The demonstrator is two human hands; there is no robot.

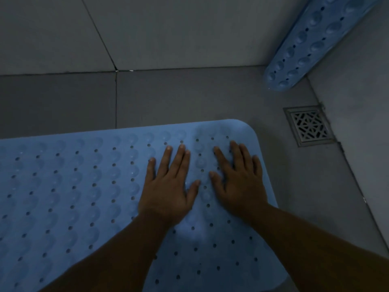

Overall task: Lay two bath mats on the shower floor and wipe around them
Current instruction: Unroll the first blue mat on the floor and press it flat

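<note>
Dim and grey all round, under weak bluish light. Beyond the fingers point(181, 150), dark floor point(189, 98) tiles split by one grout line off to their left, meeting a paler tiled wall point(168, 28) with a slanting seam. Right of the fingers and a little farther out, a square metal drain point(309, 125) with a lattice grate, set just beside the side wall point(362, 106).

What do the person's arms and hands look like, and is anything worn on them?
Both forearms are bare as far as the picture shows: no sleeves, gloves or watch. The left hand and right hand show no rings. The light is dim, so small details could be missed.
</note>
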